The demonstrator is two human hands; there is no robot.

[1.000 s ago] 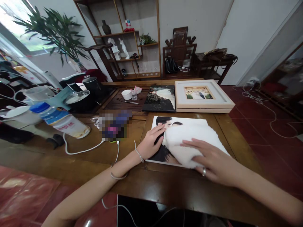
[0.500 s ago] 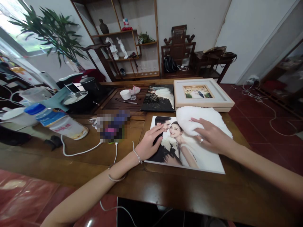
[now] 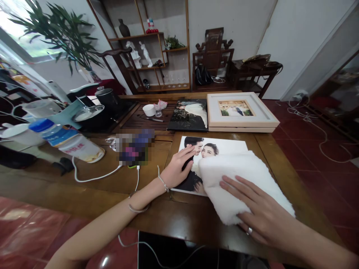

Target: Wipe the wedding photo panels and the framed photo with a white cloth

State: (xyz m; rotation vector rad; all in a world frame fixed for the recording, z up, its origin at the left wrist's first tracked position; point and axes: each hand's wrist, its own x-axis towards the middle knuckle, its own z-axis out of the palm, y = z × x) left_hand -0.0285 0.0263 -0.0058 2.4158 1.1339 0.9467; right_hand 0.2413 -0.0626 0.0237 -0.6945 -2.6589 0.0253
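A photo panel with a couple's portrait lies flat on the wooden table. My left hand rests on its left side, fingers stretched out and holding nothing. Over the panel's lower right part lies a folded white fluffy cloth, which hides much of the picture and hangs past the near edge. My right hand presses on this cloth and grips its near edge, with the fingertips spread on top and some fingers tucked beneath.
Behind the panel lie a dark photo panel and a pale wooden picture frame. A white cup stands on the tea tray. At left are a blue-capped plastic jar, a pot and white cables.
My right hand has drawn the cloth toward me, from the panel's upper right to its near edge. The panel's top right corner now shows. My left hand has stayed in place.
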